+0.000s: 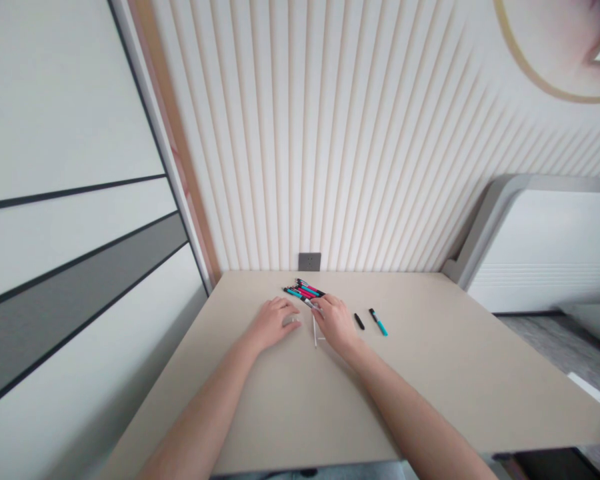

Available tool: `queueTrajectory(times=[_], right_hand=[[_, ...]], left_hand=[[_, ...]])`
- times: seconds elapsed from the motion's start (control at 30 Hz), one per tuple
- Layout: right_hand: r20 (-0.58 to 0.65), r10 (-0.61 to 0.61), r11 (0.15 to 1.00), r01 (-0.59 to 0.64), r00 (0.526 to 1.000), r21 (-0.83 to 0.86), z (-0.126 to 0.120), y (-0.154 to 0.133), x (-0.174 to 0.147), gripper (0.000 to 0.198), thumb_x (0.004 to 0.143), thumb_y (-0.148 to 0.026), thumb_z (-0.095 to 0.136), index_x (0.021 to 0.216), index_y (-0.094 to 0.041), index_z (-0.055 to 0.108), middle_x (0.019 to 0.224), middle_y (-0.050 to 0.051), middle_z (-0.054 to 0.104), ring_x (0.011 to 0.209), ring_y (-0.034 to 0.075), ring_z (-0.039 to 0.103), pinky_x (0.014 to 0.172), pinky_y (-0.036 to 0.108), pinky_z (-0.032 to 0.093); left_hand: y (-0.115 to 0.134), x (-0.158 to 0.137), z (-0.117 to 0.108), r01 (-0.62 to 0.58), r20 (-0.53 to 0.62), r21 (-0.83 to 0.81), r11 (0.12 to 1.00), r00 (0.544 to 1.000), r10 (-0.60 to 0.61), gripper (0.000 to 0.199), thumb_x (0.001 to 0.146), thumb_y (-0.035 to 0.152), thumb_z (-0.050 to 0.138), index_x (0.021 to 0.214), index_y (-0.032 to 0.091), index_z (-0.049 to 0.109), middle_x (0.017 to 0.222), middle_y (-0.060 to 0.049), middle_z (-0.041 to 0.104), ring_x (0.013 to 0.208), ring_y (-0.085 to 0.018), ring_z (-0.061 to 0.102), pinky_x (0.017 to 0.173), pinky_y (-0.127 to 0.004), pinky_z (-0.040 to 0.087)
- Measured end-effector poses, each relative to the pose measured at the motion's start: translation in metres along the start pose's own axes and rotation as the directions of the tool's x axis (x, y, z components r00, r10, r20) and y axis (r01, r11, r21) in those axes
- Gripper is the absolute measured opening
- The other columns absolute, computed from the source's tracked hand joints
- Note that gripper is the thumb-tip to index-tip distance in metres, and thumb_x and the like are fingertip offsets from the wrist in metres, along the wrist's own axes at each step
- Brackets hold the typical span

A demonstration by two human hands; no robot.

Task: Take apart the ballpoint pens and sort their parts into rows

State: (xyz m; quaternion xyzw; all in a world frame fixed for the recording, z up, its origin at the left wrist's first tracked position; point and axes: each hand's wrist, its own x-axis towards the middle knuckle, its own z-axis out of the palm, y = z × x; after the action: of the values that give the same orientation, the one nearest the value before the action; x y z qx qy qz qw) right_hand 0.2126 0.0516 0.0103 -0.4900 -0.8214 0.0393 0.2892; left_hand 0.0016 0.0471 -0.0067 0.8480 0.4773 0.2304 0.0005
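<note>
Several slim pens in black, pink and teal (307, 289) lie bunched together toward the back of the table. My right hand (337, 325) is closed at the near end of this bunch, its fingertips on a pen with a pale end (307, 302); the palm side is hidden. Just left of it, my left hand (275, 324) rests low over the table with thumb and fingers apart. A faint whitish patch shows in that gap, too blurred to name. Partly under my right hand lies a thin white piece (315, 333).
Right of my right hand lie a short black piece like a pen cap (359, 321) and a teal marker with a black end (379, 323). The beige table (290, 413) meets a ribbed wall with a dark socket (309, 262). A white cabinet (80, 300) stands left, a grey headboard (545, 247) right.
</note>
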Motion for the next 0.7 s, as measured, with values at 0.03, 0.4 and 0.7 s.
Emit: queueTrajectory(times=[0.03,0.4,0.7], right_hand=[[0.0,0.004,1.0,-0.004,1.0,0.005,0.0,0.0,0.0,0.02,0.091,-0.021,0.055,0.108,-0.024,0.064,0.102,0.006,0.064,0.099,0.02,0.058,0.086,0.029,0.04],[0.004,0.026,0.992,-0.026,1.0,0.126,-0.015,0.012,0.006,0.026,0.09,-0.024,0.052,0.113,-0.023,0.064,0.096,0.005,0.065,0.085,0.017,0.061,0.076,0.026,0.043],[-0.026,0.397,0.915,-0.398,0.917,-0.071,-0.057,0.136,-0.026,0.031,0.085,-0.032,0.055,0.112,-0.02,0.063,0.092,0.005,0.068,0.086,0.02,0.062,0.073,0.027,0.042]], left_hand=[[0.0,0.0,0.0,0.0,0.007,0.003,1.0,1.0,0.0,0.025,0.086,0.041,0.062,0.105,0.026,0.067,0.106,-0.004,0.063,0.103,-0.023,0.054,0.09,-0.037,0.042],[-0.007,-0.002,0.005,-0.029,0.039,-0.004,1.0,0.999,0.029,0.018,0.088,0.037,0.06,0.099,0.027,0.071,0.098,-0.004,0.063,0.099,-0.021,0.055,0.086,-0.034,0.042],[-0.003,0.001,0.004,-0.024,0.044,0.003,1.0,0.999,0.024,0.016,0.086,0.038,0.064,0.095,0.028,0.073,0.094,-0.002,0.065,0.096,-0.02,0.056,0.084,-0.035,0.041]])
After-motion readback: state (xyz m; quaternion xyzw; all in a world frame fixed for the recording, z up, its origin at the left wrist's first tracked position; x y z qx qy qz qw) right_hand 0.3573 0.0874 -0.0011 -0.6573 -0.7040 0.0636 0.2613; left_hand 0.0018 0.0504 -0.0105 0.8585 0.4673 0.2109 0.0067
